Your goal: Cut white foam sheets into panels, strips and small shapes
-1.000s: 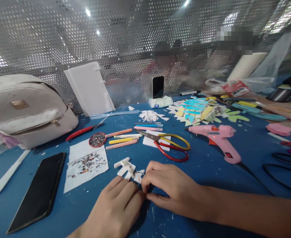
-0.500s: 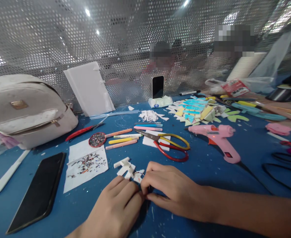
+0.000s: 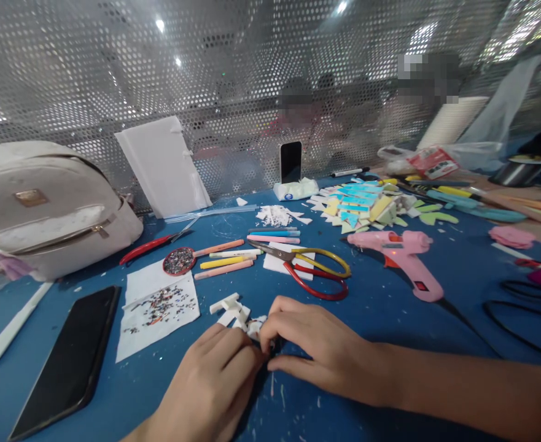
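My left hand (image 3: 217,374) and my right hand (image 3: 311,347) meet fingertip to fingertip low over the blue table (image 3: 357,331). Both have curled fingers, pinched around something small that the fingers hide. Just beyond them lies a little heap of white foam pieces (image 3: 233,313), partly covered by my fingers. Farther off, scissors (image 3: 293,258) with one yellow and one red handle rest on a white paper. Several markers (image 3: 226,264) lie to their left. To the right, a pink hot glue gun (image 3: 396,252) lies on its side with its switch lit.
At left are a phone (image 3: 70,362), a white plastic knife (image 3: 15,328), a pale backpack (image 3: 53,209) and a paper with glitter (image 3: 157,331). Colored paper scraps (image 3: 366,202) are piled at the back, near a standing phone (image 3: 291,162). A black cable (image 3: 473,328) runs rightward.
The view has shifted very slightly. My hands stay together at the same spot, with my right fingers a little changed in their pinch.
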`<act>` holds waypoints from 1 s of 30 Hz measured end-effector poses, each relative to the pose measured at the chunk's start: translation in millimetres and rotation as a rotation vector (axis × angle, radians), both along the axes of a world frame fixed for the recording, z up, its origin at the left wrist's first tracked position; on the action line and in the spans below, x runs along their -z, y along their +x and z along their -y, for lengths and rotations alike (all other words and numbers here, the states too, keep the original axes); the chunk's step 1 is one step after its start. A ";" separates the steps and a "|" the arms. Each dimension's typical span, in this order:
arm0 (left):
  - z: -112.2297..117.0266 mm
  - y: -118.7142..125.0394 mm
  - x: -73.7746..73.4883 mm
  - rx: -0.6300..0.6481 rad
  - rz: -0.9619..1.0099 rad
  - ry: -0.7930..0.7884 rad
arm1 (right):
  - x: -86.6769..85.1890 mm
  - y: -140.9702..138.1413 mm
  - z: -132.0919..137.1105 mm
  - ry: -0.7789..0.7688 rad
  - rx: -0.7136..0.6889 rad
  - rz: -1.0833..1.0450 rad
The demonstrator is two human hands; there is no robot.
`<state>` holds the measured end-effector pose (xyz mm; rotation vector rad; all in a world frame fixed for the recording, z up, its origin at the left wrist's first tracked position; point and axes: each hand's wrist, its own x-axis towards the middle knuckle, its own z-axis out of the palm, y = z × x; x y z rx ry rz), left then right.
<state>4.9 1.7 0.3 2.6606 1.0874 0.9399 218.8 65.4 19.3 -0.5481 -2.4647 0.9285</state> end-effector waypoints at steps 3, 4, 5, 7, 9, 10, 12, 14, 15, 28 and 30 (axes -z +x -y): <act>-1.3 0.7 -0.6 -0.006 0.029 -0.042 | 0.6 -0.1 0.1 0.008 -0.007 0.001; -1.7 0.9 -0.5 -0.006 0.037 -0.053 | 0.9 -0.2 0.2 0.015 -0.008 0.001; -2.2 1.0 -0.2 -0.003 0.046 -0.055 | 1.3 -0.4 0.3 0.022 -0.009 0.002; -2.8 1.3 0.5 0.004 0.057 -0.051 | 1.9 -0.6 0.5 0.034 -0.008 0.003; -3.1 1.5 1.4 0.009 0.058 -0.038 | 2.2 -0.9 0.7 0.039 -0.008 0.003; -3.1 1.7 1.7 0.008 0.055 -0.034 | 2.2 -1.0 0.8 0.039 -0.005 0.003; -2.9 1.8 1.5 0.003 0.056 -0.025 | 1.7 -1.1 1.0 0.036 0.002 0.001; -2.5 1.8 -0.5 -0.003 0.056 -0.027 | 0.9 -1.1 1.5 0.029 0.010 -0.003; -2.2 1.7 -2.3 -0.004 0.050 -0.039 | 0.3 -1.0 1.7 0.024 0.013 -0.005; -0.3 -7.6 -4.9 -0.017 0.169 -0.206 | 4.5 0.1 -1.1 0.003 0.005 -0.050; -0.8 -7.1 -4.9 -0.013 0.176 -0.203 | 4.5 0.0 -0.8 0.007 0.008 -0.052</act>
